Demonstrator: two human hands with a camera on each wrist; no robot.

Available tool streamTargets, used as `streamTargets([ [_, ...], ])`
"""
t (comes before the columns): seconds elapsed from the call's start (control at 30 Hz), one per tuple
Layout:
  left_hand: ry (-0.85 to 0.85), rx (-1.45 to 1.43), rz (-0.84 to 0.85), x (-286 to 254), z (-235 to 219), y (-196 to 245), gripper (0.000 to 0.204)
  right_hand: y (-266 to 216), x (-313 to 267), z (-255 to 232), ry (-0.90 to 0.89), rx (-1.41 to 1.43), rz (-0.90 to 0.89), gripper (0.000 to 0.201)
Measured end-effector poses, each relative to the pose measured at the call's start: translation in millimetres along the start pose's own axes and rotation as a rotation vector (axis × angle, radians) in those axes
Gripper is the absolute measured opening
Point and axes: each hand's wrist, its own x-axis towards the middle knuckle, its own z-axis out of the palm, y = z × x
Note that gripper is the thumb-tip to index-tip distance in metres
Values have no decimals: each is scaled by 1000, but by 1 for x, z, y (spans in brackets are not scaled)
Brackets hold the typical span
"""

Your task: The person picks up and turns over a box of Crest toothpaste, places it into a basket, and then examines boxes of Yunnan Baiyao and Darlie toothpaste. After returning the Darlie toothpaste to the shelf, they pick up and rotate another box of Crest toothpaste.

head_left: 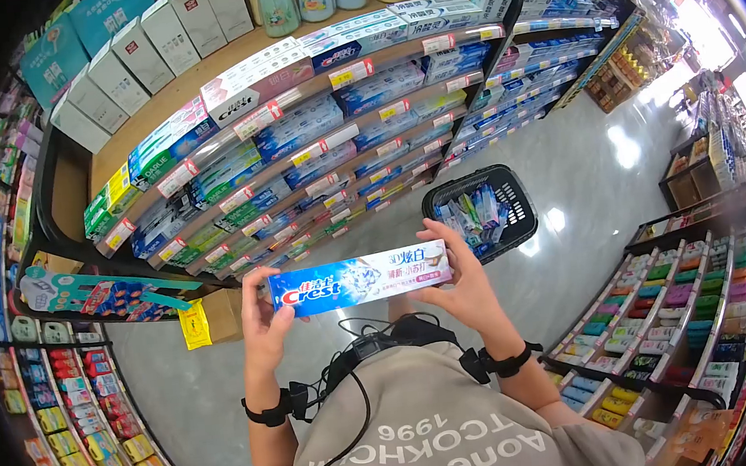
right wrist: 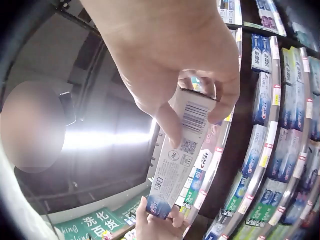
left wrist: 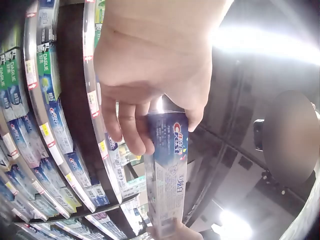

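Observation:
A blue-and-white Crest toothpaste box (head_left: 358,279) is held level in front of the body, its printed front facing up. My left hand (head_left: 265,320) grips the blue end, thumb on the near edge and fingers behind. At the white end my right hand (head_left: 463,283) pinches the box between thumb and fingers. In the left wrist view the left hand (left wrist: 150,75) holds the top of the toothpaste box (left wrist: 169,165). The right wrist view shows a barcode side of the toothpaste box (right wrist: 182,145), with the right thumb pressed along it.
Curved shelves (head_left: 331,75) packed with toothpaste boxes stand ahead. A black shopping basket (head_left: 522,196) holding several packages sits on the grey floor (head_left: 599,157) to the right. A shelf of colourful rolled goods (head_left: 667,303) is at right, a cardboard box (head_left: 224,315) at left.

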Motion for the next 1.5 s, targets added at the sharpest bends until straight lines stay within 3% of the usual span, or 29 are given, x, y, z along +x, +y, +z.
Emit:
streamTargets([
  [0.13, 92, -12, -20, 3, 6, -6, 48, 12, 10, 0, -157, -114, 32, 94],
  [0.33, 70, -44, -74, 0, 10, -16, 43, 12, 8, -1, -90, 12, 94, 89],
  [0.43, 56, -33, -78, 2, 12, -18, 42, 8, 5, -2, -85, -59, 105, 87],
  [0.53, 52, -13, -85, 4, 11, -16, 43, 10, 2, -5, -148, -173, -10, 86],
  [0.73, 22, 6, -175, 1, 14, -16, 48, 8, -6, -6, -175, -68, -19, 88],
  [0.83, -2, 31, -219, -6, 19, -26, 49, 9, -5, -5, -141, -284, -112, 88],
  [1.23, -18, 46, -245, -18, 10, -37, 52, 18, -17, 6, -166, -282, -11, 80],
  [1.5, 12, 56, -255, -31, 11, -36, 52, 28, -16, 1, -232, -320, -88, 76],
])
